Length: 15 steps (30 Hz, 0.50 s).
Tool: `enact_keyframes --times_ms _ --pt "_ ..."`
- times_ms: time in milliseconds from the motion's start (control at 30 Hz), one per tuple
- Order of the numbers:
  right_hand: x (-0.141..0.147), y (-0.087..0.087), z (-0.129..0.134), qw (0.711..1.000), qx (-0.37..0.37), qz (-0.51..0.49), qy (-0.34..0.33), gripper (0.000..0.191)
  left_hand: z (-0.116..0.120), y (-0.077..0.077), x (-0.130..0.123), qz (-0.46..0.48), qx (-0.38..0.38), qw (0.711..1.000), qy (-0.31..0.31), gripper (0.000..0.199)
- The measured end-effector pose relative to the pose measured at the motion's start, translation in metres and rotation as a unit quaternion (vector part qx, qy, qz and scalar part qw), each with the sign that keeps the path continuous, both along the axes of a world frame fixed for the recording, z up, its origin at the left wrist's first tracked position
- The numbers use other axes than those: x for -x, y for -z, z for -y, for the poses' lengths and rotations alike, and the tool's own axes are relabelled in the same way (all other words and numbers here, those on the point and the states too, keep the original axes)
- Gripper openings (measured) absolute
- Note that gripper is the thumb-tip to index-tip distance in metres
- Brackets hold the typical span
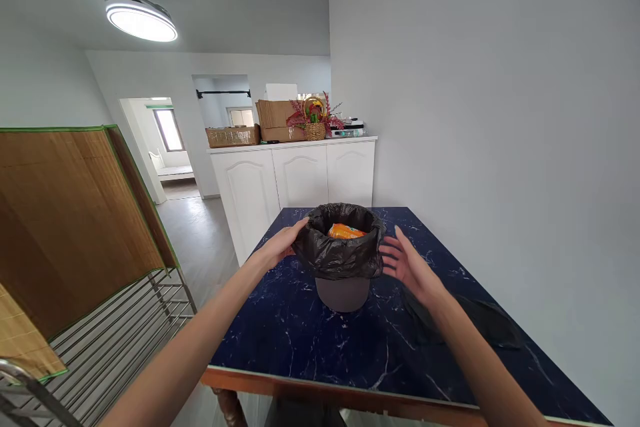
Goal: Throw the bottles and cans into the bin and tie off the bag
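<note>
A black plastic trash bag (335, 257) lines a small grey trash can (343, 293), its top folded down over the rim. Inside lies an orange wrapper or packet (345, 231). At the can's left side, my left hand (284, 243) pinches the folded bag edge, thumb on top and the other fingers partly hidden. My right hand (407, 265) is open beside the bag's right side, fingers apart and their tips at or very near the plastic.
The can stands on a dark blue marble-patterned table (300, 340). A flat black item (470, 323), perhaps another bag, lies under my right forearm. A wall borders the table's right. Behind are a white cabinet (300, 177) and a flower basket (315, 130); a metal rack (125, 313) stands left.
</note>
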State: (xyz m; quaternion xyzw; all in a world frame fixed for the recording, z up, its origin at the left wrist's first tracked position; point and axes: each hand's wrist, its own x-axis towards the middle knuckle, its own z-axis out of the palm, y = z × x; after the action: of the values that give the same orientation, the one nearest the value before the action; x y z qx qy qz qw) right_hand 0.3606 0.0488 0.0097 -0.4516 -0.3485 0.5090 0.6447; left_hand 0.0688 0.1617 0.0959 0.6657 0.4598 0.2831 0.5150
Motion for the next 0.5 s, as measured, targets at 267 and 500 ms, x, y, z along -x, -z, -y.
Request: enact_keyframes --times_ms 267,500 --pt "0.003 -0.043 -0.015 0.997 0.008 0.062 -0.041 0.025 0.030 -0.005 0.008 0.032 0.010 0.999 -0.030 0.049" --pt "0.013 -0.050 0.005 0.992 -0.003 0.091 -0.087 0.027 0.085 -0.014 0.034 0.037 0.043 0.998 0.020 0.052"
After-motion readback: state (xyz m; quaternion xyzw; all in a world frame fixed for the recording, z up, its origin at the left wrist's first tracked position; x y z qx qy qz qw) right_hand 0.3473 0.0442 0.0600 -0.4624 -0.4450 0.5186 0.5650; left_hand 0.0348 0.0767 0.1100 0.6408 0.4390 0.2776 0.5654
